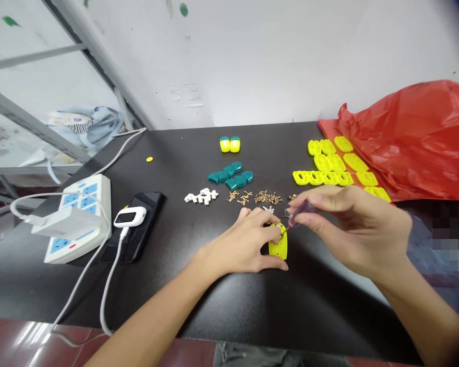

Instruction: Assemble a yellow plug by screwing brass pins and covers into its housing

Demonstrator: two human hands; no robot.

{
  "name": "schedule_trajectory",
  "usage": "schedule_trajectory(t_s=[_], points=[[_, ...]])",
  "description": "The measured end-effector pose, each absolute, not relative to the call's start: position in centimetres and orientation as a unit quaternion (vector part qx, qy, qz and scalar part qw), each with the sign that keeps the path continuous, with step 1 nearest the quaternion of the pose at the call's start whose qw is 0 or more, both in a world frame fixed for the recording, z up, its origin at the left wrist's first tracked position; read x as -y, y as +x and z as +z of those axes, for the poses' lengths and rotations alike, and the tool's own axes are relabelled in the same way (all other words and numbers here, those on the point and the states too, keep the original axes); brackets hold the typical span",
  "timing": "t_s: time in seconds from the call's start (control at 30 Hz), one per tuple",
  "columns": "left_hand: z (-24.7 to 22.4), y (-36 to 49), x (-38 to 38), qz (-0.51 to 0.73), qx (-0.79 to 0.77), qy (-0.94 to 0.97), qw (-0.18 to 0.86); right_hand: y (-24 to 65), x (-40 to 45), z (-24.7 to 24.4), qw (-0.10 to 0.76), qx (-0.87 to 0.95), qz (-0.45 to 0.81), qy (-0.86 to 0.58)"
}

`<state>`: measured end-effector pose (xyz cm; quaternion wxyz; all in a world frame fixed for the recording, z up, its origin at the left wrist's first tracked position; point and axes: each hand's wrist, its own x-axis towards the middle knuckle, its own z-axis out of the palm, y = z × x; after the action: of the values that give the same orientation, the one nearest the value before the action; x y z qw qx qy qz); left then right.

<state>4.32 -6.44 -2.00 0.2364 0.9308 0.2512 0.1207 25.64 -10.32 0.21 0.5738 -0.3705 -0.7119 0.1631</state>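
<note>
Yellow plastic case (278, 248): sitting on the black desk (222, 300), under the hands
Left hand (239, 242): clamping the case from above
Right hand (348, 227): pinching a small screwdriver (299, 216), holding its tip at the case

Brass parts (268, 198) too small, right patch (453, 250) pixelated

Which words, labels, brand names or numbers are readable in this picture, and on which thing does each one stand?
Nothing can be read. The white charger plugged into the power strip seems to have small print, but it is too small and blurred to read.
</note>
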Motion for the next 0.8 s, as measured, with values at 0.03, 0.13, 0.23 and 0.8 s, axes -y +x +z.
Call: schedule_trajectory(t_s=[0.03,0.13,0.23,0.8], points=[[-1.98,4.33,6.45,0.119,-0.252,0.931,0.236,25.63,10.26,0.19,0.579,0.712,0.144,-0.371],[-1.93,4.36,6.45,0.114,-0.254,0.931,0.237,25.69,10.20,0.06,0.581,0.715,0.121,-0.369],[-1.92,4.34,6.45,0.112,-0.254,0.931,0.238,25.66,10.34,0.02,0.574,0.719,0.154,-0.362],[-1.77,4.39,6.51,0.113,-0.259,0.927,0.245,25.77,10.59,0.46,0.565,0.712,0.193,-0.370]])
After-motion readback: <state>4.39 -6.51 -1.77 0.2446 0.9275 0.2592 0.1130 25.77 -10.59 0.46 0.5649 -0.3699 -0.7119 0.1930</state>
